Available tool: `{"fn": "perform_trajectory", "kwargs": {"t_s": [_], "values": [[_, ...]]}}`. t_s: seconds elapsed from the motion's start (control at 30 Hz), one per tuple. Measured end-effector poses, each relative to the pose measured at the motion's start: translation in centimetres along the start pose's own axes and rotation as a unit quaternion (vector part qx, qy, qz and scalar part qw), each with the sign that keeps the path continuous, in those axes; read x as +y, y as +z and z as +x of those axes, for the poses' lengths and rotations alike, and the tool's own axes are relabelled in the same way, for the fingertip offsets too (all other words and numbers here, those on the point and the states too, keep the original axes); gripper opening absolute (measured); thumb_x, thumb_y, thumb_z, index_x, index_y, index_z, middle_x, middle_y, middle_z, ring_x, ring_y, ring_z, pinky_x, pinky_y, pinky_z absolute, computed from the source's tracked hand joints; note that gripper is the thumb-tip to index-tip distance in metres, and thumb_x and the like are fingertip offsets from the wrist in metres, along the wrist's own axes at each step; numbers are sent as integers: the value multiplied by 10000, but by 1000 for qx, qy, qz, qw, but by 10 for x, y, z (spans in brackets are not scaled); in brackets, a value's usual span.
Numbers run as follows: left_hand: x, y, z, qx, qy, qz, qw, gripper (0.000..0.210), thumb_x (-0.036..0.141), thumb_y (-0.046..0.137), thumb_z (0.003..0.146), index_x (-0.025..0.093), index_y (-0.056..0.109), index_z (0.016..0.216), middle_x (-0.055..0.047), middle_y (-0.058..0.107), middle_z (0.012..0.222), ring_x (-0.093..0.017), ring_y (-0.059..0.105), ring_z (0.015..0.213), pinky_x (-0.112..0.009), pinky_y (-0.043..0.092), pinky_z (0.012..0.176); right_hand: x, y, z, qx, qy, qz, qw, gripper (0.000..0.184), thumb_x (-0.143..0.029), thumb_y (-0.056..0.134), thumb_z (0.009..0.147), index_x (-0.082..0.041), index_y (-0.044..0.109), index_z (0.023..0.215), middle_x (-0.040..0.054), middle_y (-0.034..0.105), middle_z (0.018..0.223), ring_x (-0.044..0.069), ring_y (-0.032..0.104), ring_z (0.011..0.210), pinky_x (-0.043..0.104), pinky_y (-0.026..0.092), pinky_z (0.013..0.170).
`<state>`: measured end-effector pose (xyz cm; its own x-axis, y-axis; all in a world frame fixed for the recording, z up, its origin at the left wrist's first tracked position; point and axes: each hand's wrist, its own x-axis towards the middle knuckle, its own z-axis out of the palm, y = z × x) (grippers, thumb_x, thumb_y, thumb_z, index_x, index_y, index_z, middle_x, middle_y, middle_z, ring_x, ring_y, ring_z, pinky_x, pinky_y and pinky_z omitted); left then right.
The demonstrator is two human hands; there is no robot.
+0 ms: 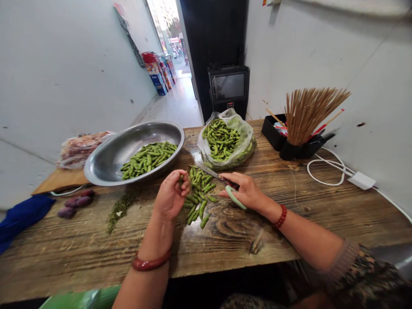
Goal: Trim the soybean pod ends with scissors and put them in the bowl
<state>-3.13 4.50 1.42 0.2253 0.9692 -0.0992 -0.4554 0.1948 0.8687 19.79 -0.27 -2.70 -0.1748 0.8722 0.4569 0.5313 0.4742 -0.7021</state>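
My left hand (173, 193) is closed, its curled fingers pinching an edamame pod (180, 177) that is mostly hidden by them. Scissors (209, 171) with pale green handles are gripped in my right hand (243, 189), the blades pointing left above the loose pods. Between and under both hands lies a small heap of edamame pods (202, 184) on the wooden table (231, 240). Beyond it to the left, a wide steel basin (106, 159) holds more pods. A clear plastic bag (246, 150), full of pods, stands open behind the scissors.
Dark trimmings (120, 210) and several purple plums (75, 202) lie left of my left arm. A bagged pinkish food (82, 148) rests on a board behind. At right stand a holder of wooden sticks (305, 120) and a white adapter with cable (362, 180).
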Motion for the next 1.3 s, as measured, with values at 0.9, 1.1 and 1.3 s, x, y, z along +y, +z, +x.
{"fn": "perform_trajectory", "kwargs": {"t_s": [0.9, 1.1, 1.3], "values": [[-21, -27, 17, 75, 75, 664, 740, 205, 384, 665, 686, 179, 669, 692, 15, 549, 521, -149, 483, 517, -255, 285, 524, -3, 1, -2, -19, 9, 1, 1000, 471, -364, 735, 758, -170, 632, 1174, 37, 623, 824, 150, 561, 701, 266, 459, 661], [-27, -11, 15, 45, 136, 519, 843, 150, 217, 699, 603, 180, 701, 748, 59, 470, 481, -114, 411, 481, -229, 285, 513, -5, 1, -1, -23, 11, 7, 1000, 450, -350, 732, 762, -184, 633, 1168, 44, 639, 859, 151, 570, 718, 267, 470, 673], [-24, -7, 10, 24, 100, 393, 914, 127, 260, 700, 661, 156, 670, 727, 39, 518, 552, -88, 406, 497, -202, 302, 485, -2, 2, -1, -15, 10, -3, 1000, 448, -350, 737, 755, -174, 639, 1156, 35, 630, 817, 150, 568, 704, 264, 469, 660]]}}
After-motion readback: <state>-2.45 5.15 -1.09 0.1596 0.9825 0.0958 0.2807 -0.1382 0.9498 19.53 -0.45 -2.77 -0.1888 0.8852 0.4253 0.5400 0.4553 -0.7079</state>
